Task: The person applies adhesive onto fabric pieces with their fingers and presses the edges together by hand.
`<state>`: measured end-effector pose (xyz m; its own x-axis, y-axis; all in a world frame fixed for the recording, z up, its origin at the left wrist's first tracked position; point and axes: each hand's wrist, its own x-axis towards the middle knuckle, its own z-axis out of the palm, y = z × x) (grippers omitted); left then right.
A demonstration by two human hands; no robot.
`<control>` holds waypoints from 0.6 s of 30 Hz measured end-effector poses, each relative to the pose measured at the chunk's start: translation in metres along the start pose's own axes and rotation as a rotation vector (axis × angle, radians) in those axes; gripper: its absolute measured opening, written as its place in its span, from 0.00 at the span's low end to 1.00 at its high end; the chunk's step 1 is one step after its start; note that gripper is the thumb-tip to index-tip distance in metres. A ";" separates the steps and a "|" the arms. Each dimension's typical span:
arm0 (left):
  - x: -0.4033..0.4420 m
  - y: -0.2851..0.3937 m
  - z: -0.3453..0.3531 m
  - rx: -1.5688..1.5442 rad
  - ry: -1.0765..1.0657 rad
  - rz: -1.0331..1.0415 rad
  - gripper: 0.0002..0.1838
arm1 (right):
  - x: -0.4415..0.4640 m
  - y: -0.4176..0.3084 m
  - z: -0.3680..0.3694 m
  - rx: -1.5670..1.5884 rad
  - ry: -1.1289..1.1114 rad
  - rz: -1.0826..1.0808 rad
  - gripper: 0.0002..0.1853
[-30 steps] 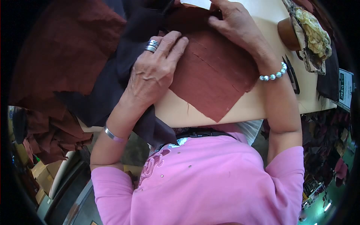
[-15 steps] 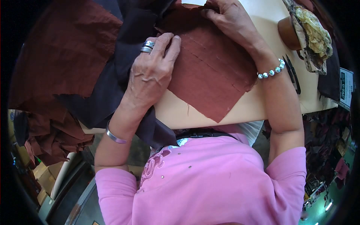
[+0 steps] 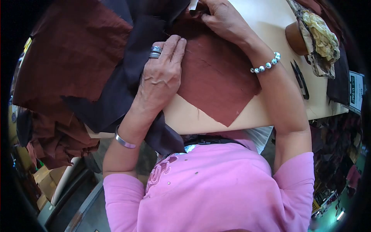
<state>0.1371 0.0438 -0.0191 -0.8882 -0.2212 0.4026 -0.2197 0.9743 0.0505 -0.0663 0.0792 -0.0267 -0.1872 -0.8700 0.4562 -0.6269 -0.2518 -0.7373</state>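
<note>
A reddish-brown piece of fabric [image 3: 222, 83] lies on the pale table, one corner pointing toward me at the front edge. My left hand [image 3: 164, 65], with rings on one finger, is closed at the fabric's left side, fingers bent together and fingertips on the cloth. Near the top of the view, my right hand [image 3: 224, 19] pinches the fabric's far edge; its fingertips are partly hidden. A small white bit [image 3: 193, 4] shows beside those fingers. Black fabric [image 3: 135, 58] runs under and beside my left hand, next to a larger reddish-brown sheet [image 3: 73, 54].
Black snips [image 3: 300, 80] lie on the table [image 3: 282, 112] right of my right forearm. Beyond them stand a brown round holder [image 3: 296, 38] and a worn pad with yellowish film [image 3: 319, 33]. Crumpled brown scraps [image 3: 58, 143] hang at the left, below table level.
My right hand and forearm have shifted left and slightly up, along the far edge of the fabric. My left hand keeps its place on the cloth. The view has moved slightly.
</note>
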 end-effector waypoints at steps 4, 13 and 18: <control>0.000 0.002 -0.001 0.011 0.006 0.006 0.23 | 0.002 -0.011 -0.005 -0.035 -0.013 0.145 0.31; -0.001 -0.001 -0.011 -0.071 -0.065 0.023 0.22 | 0.000 -0.002 0.001 -0.266 0.129 0.009 0.29; 0.004 -0.004 -0.018 -0.301 0.024 -0.053 0.13 | -0.016 -0.035 0.006 -0.186 0.306 -0.345 0.12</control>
<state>0.1416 0.0395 -0.0016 -0.8682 -0.2747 0.4133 -0.1333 0.9313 0.3390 -0.0363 0.0994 -0.0111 -0.1411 -0.5775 0.8041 -0.8105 -0.3990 -0.4288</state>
